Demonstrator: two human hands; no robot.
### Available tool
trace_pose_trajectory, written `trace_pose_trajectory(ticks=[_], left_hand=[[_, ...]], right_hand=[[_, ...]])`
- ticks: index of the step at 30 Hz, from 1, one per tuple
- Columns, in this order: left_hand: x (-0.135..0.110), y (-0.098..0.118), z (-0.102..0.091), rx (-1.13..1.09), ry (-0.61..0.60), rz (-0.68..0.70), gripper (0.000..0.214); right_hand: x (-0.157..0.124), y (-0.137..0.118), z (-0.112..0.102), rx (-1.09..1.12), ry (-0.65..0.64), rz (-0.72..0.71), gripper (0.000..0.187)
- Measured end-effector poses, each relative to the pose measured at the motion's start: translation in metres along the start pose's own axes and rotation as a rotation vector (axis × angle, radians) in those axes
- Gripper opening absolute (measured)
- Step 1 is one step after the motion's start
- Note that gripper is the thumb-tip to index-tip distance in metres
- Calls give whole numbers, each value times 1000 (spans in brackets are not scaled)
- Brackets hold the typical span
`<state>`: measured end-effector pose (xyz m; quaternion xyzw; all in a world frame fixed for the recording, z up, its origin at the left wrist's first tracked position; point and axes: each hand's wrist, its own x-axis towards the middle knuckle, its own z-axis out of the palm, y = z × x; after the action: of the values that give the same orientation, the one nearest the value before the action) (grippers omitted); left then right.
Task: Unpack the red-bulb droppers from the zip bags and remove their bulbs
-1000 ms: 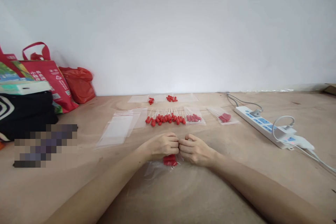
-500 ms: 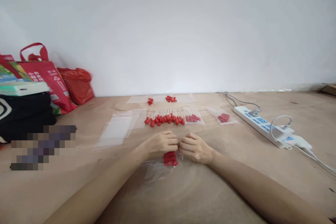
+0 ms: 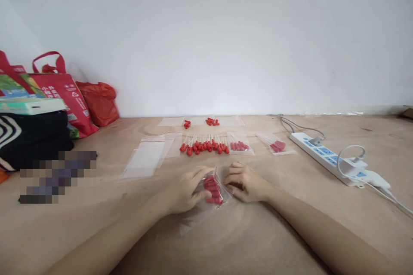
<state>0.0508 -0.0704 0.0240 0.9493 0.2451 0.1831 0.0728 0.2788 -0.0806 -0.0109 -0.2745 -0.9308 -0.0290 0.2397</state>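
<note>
My left hand (image 3: 187,189) grips a small clear zip bag (image 3: 213,190) filled with red-capped droppers, thumb under and fingers along its left side. My right hand (image 3: 245,182) rests just right of the bag with curled fingers touching its edge. The bag is tilted up off the wooden table (image 3: 290,223). Beyond my hands lies a row of loose red-capped droppers (image 3: 204,146), with a filled bag (image 3: 239,146) at its right end and another filled bag (image 3: 275,145) further right.
Empty clear zip bags (image 3: 146,159) lie to the left. More red caps (image 3: 211,121) sit on bags near the wall. A white power strip (image 3: 325,157) with cables lies right. Red shopping bags (image 3: 69,94) and a black bag (image 3: 32,137) stand at the left.
My hands were pinched together on the bag's top edge; now they have parted, and my left hand has turned the filled bag up and to the right.
</note>
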Motion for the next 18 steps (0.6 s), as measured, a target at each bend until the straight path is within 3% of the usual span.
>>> trace_pose_trajectory(ticks=[3, 5, 7, 10, 14, 18], left_hand=[[-25, 6, 10, -105, -58, -196, 66], [-34, 8, 14, -140, -88, -268, 74], [-35, 8, 15, -168, -95, -307, 71], [-30, 8, 15, -203, -72, -315, 63], [-26, 4, 16, -224, -41, -300, 60], [-28, 2, 17, -234, -27, -290, 56]], right_hand=[[1, -1, -3, 294, -24, 153, 16], [5, -3, -2, 417, -26, 244, 19], [9, -4, 2, 473, -12, 346, 20], [10, -5, 10, 559, -13, 488, 6], [6, -2, 11, 748, -121, 592, 31], [7, -1, 4, 762, -172, 566, 46]])
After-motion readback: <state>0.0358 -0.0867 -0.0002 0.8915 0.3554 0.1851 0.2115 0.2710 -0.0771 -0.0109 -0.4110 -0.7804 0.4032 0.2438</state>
